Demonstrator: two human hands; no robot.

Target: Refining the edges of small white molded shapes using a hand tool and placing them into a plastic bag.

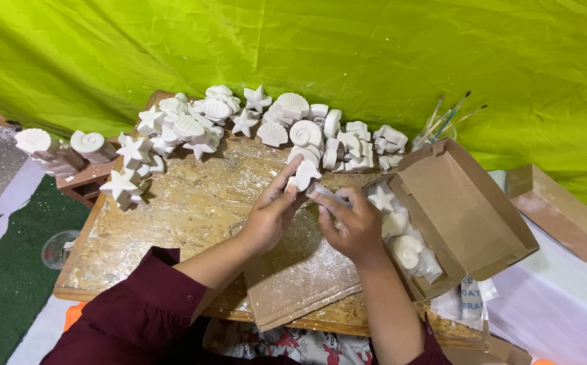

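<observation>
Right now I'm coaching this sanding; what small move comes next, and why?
Probably keep rubbing: the left hand holds a white plaster piece upright, the right hand presses a small white strip near its lower edge.

My head camera looks steeply down and forward over my wooden board (172, 223), close above it, facing the green backdrop (347, 47); its far left edge seems blurred.
</observation>
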